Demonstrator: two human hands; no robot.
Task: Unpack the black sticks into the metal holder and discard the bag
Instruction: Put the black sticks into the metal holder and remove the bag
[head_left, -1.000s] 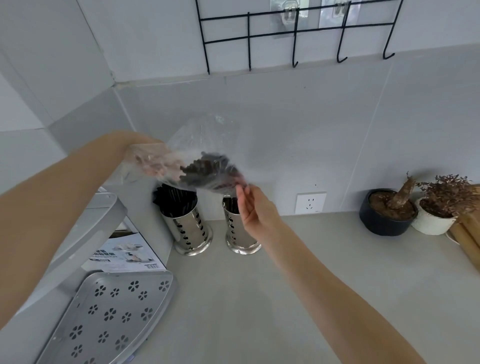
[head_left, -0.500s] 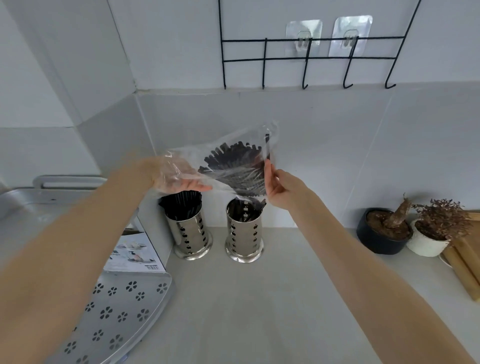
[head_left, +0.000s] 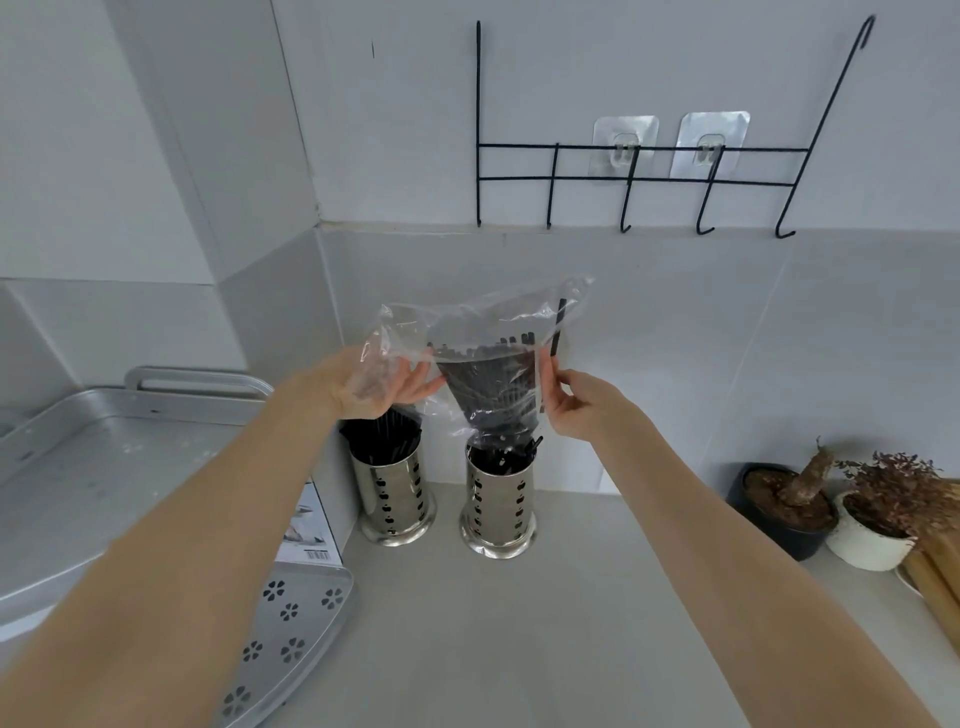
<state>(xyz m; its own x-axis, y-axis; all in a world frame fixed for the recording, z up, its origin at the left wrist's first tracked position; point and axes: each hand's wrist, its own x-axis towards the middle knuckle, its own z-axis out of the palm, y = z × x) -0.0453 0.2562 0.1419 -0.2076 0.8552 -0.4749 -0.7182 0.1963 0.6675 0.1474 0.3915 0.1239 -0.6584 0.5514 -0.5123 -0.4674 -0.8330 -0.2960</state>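
Two perforated metal holders stand side by side at the far edge of the pale counter (head_left: 519, 623), close to the back wall; we list the left metal holder (head_left: 396, 499), already packed with black sticks, and the right metal holder (head_left: 500, 512), which has some dark sticks showing at its rim. We hold a clear plastic bag (head_left: 483, 358) above the right holder, its narrow lower end pointing down at the holder's mouth. We count a fan of black sticks (head_left: 493, 379) inside the bag, bunched at the bottom and spread at the top, with one stick lying apart along the bag's right edge. Our left hand (head_left: 374, 384) is closed on the crumpled left side of the bag, fingers seen through the film. Our right hand (head_left: 576, 402) pinches the bag's right edge between thumb and fingers. Also on record: a black wire hook rack (head_left: 639, 166) on the wall above, a silver tray (head_left: 104, 467) at the left, a perforated metal panel (head_left: 291, 623) lying near left, and at the far right a dark plant pot (head_left: 774, 512) beside a white plant pot (head_left: 865, 540).
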